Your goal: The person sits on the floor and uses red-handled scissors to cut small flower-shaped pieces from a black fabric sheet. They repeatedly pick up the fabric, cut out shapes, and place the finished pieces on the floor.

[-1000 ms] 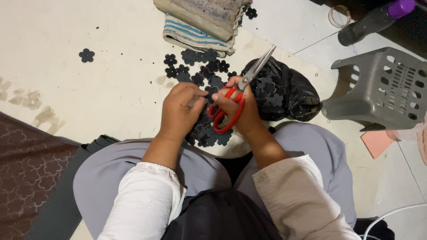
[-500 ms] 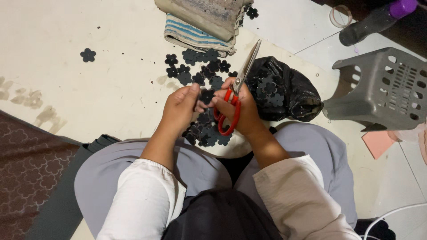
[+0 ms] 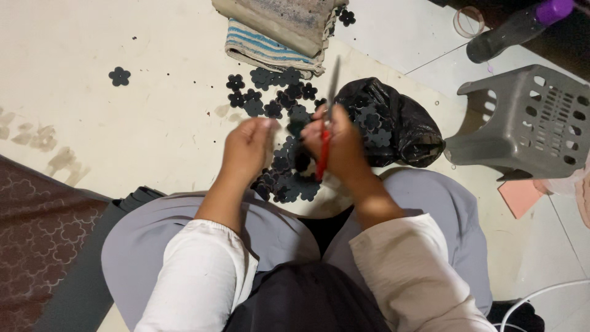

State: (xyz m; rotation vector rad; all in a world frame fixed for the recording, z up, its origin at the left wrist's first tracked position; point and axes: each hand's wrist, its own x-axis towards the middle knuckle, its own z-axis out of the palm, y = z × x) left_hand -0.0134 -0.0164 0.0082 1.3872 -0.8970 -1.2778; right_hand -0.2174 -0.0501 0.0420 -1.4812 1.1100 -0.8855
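- Only the head view shows this moment, looking down at a person seated on a pale floor (image 3: 123, 141) with knees spread
- right hand (image 3: 341, 147) is clenched round the red handles of the scissors (image 3: 326, 132); the blades point up and away, seen almost edge-on, and I cannot tell whether they are apart or closed
- left hand (image 3: 246, 150) is blurred, fingers curled towards the scissors; it may pinch a small dark piece, but I cannot tell whether it grasps anything
- both hands hang just above the pile of flowers (image 3: 289, 178), which lies on the floor between the knees
- flowers look like small flat cut-outs, dark grey to black, each with rounded petals and a hole in the middle; more are scattered near the folded cloths (image 3: 276, 37) towards the far edge of the floor, and one flower (image 3: 119, 76) lies well apart to the left
- judging by their look, the flowers are light, thin and bendy, probably felt or foam, so best pinched at a petal edge; the scissors are stiff and sharp, held by the loops
- black bag (image 3: 399, 123) lies just right of the hands with some flowers on it
- grey stool (image 3: 528, 123) lies tipped over at the right; a dark bottle (image 3: 510, 31) with a purple cap lies beyond it
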